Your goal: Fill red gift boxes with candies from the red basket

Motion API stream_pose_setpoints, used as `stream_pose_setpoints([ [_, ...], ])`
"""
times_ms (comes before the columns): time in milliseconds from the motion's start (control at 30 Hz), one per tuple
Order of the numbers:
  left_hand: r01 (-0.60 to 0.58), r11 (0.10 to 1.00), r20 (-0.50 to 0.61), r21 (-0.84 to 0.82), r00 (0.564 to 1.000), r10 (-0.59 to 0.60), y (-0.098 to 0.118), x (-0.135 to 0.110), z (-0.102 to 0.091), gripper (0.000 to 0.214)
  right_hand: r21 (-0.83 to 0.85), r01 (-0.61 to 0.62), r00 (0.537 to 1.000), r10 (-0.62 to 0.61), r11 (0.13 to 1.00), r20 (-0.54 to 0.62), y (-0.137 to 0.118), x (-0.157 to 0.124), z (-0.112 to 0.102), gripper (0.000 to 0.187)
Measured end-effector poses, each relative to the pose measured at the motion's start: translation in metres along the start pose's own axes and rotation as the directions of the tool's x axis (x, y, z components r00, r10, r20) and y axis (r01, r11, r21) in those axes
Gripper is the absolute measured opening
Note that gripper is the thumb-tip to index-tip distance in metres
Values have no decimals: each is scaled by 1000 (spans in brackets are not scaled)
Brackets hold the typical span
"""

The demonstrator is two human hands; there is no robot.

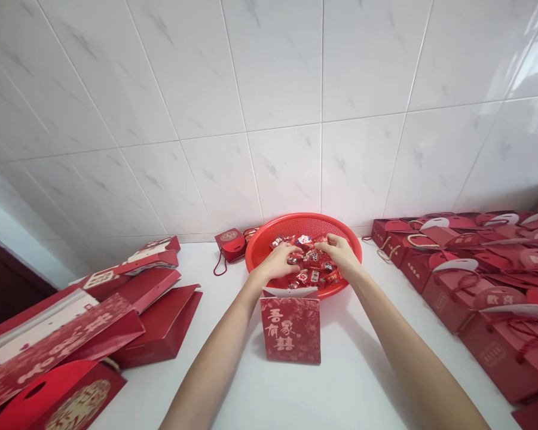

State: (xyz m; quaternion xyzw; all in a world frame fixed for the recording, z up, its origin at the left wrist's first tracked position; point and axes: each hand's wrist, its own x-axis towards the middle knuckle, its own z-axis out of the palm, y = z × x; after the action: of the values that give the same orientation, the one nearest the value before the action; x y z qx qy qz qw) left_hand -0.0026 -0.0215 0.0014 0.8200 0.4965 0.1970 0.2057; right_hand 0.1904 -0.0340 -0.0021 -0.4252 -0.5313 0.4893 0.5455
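Your left hand (pixel 277 261) and right hand (pixel 341 254) reach over the red basket (pixel 291 226) edge among wrapped candies (pixel 315 276); I cannot tell whether your fingers (pixel 326 246) grip any. Bare desk (pixel 354 382) flanks the upright bag (pixel 291 331), wider rightward.

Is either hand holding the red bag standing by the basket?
No, the left hand and right hand are both at the wrapped sweets in the basket.

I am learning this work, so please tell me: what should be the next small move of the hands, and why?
I would probably pinch a few wrapped pieces and lift them: the left hand and right hand are among them in the red basket, and the upright bag stands just in front.
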Motion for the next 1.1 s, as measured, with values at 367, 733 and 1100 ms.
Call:
stream_pose_setpoints([
  [367,-25,927,320,374,942,-104,14,-23,15,59,-17,8,1000,-8,1000,-7,-2,-4,4,14],
  [733,-75,990,138,116,989,59,13,-23,19,13,-21,33,999,-33,999,2,-5,-12,9,12],
  [1100,-10,999,-164,-51,986,1,10,-20,21,32,-39,62,998,-62,997,-18,-2,-12,8,12],
])
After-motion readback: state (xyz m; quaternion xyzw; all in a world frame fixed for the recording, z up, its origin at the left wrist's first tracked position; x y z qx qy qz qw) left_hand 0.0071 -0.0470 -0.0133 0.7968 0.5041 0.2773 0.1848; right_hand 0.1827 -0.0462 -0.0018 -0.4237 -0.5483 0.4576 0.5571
